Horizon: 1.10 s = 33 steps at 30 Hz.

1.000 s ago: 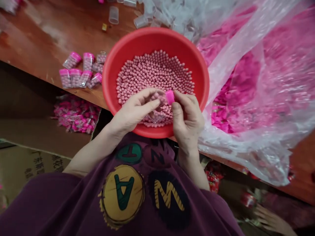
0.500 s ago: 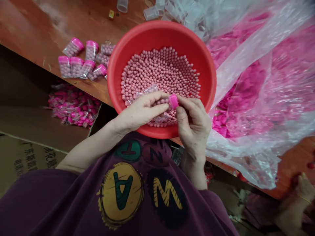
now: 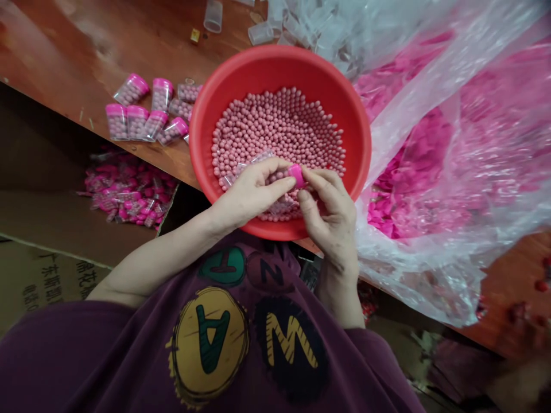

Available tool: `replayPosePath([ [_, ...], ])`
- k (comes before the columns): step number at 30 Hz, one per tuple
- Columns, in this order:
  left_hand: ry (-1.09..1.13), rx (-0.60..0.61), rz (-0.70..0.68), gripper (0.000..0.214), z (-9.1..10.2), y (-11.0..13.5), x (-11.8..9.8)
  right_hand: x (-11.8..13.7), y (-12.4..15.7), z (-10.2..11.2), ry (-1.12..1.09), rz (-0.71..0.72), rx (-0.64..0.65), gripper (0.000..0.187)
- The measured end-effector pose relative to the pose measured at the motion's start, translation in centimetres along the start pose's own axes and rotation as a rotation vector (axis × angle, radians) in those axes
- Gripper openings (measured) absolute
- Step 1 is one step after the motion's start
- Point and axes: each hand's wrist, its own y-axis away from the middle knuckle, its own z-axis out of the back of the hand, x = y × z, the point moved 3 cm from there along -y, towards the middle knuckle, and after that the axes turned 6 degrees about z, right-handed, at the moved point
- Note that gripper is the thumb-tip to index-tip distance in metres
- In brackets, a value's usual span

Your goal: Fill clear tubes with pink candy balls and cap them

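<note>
Clear plastic bottle [image 3: 275, 179] lies on its side above the middle of the basin, packed with pink beads, its pink cap [image 3: 295, 175] at the end toward the right. The left hand [image 3: 252, 195] is closed around the bottle's body, fingers curled over it, while the right hand [image 3: 329, 215] grips the cap between thumb and forefinger. Whether the cap is fully seated cannot be told from this view. A good hold here looks like this one: the bottle low over the red plastic basin [image 3: 279, 63], so any stray bead would drop back in, and the pinch square on the cap. Below it the loose pink beads [image 3: 275, 126] number in the hundreds, too many to count. Left of the basin, on the wooden bench [image 3: 55, 51], six filled bottles [image 3: 138, 121] show pink caps and two more show none. Beyond the basin, at least two empty clear bottles [image 3: 213, 16] stand apart from the rest, and to the right a clear plastic bag [image 3: 413, 258] holds one mass of pink caps [image 3: 408, 172], uncountable from here.
</note>
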Motion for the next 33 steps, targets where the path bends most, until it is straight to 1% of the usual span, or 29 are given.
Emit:
replayPosePath([
  [1,0.017,-0.006,0.02,0.008,0.1,0.1,0.0,-0.5,0.3,0.0,-0.043,-0.035,-0.019,0.039],
  [3,0.008,-0.022,0.019,0.01,0.2,0.4,-0.2,-1.5,0.7,-0.1,-0.121,-0.079,-0.132,0.045],
  [5,-0.042,-0.009,-0.015,0.01,0.3,0.5,-0.3,-2.2,0.8,-0.1,-0.14,-0.134,-0.251,0.045],
  [7,-0.087,0.023,-0.035,0.011,0.3,0.5,-0.3,-2.1,0.5,-0.1,-0.116,-0.162,-0.306,0.041],
  [8,-0.097,0.035,-0.036,0.012,0.2,0.5,-0.3,-1.8,0.3,0.0,-0.092,-0.154,-0.293,0.037],
  [9,-0.095,0.038,-0.036,0.013,0.3,0.5,-0.2,-1.3,0.0,0.0,-0.062,-0.128,-0.253,0.033],
  [11,-0.064,0.023,-0.038,0.012,0.3,0.4,0.0,-0.1,-0.3,0.0,0.016,-0.029,-0.133,0.031],
  [12,-0.047,0.011,-0.033,0.011,0.3,0.4,0.1,0.4,-0.4,-0.2,0.066,0.02,-0.071,0.035],
  [14,-0.02,-0.011,0.006,0.01,0.3,0.3,0.3,0.8,-0.2,-0.9,0.177,0.075,0.012,0.055],
  [15,-0.008,-0.023,0.034,0.009,0.2,0.3,0.3,0.8,0.0,-1.4,0.237,0.088,0.018,0.065],
  [16,0.004,-0.04,0.06,0.008,0.1,0.3,0.4,0.7,0.1,-1.9,0.296,0.1,0.003,0.071],
  [17,0.019,-0.062,0.079,0.007,0.1,0.2,0.3,0.6,0.2,-2.4,0.349,0.109,-0.022,0.073],
  [20,0.051,-0.114,0.124,0.006,-0.1,0.2,0.0,0.2,0.1,-3.6,0.439,0.149,-0.094,0.064],
  [24,0.069,-0.071,0.159,0.008,-0.2,0.1,-0.3,0.0,-0.4,-3.8,0.492,0.181,-0.122,0.057],
  [27,0.093,-0.051,0.136,0.007,-0.4,-0.2,0.0,-0.1,-0.7,-3.6,0.505,0.176,-0.114,0.054],
  [29,0.101,-0.032,0.112,0.005,-0.9,-0.4,0.2,-0.2,-0.9,-3.5,0.496,0.188,-0.116,0.056],
  [31,0.081,-0.04,0.049,0.008,-0.9,-0.4,-0.2,-0.5,-1.3,-3.4,0.425,0.2,-0.068,0.064],
  [32,0.055,-0.068,-0.008,0.009,-0.5,-0.2,-0.7,-0.7,-1.5,-3.2,0.353,0.201,-0.028,0.072],
  [33,0.015,-0.118,-0.083,0.009,0.4,0.2,-1.3,-1.0,-1.7,-2.9,0.27,0.194,0.006,0.079],
])
